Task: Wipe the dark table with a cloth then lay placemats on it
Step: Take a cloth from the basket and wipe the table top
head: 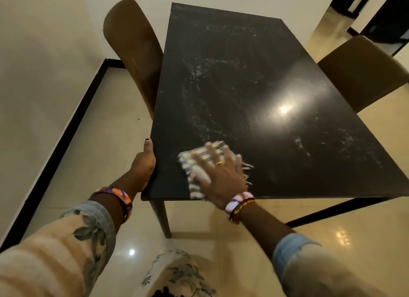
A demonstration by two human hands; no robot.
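A dark rectangular table (232, 79) fills the middle of the view, streaked with pale smears across its top. A striped white and grey cloth (194, 164) lies on the table near its front left corner. My right hand (219, 172) lies flat on the cloth with fingers spread, pressing it onto the surface. My left hand (143, 164) grips the table's left edge close to the same corner, thumb along the rim. No placemats are in view.
A brown chair (132, 48) stands against the table's left side and another brown chair (365, 73) at its right side. Glossy beige floor tiles (106, 159) surround the table. A wall with a black skirting (73, 124) runs along the left.
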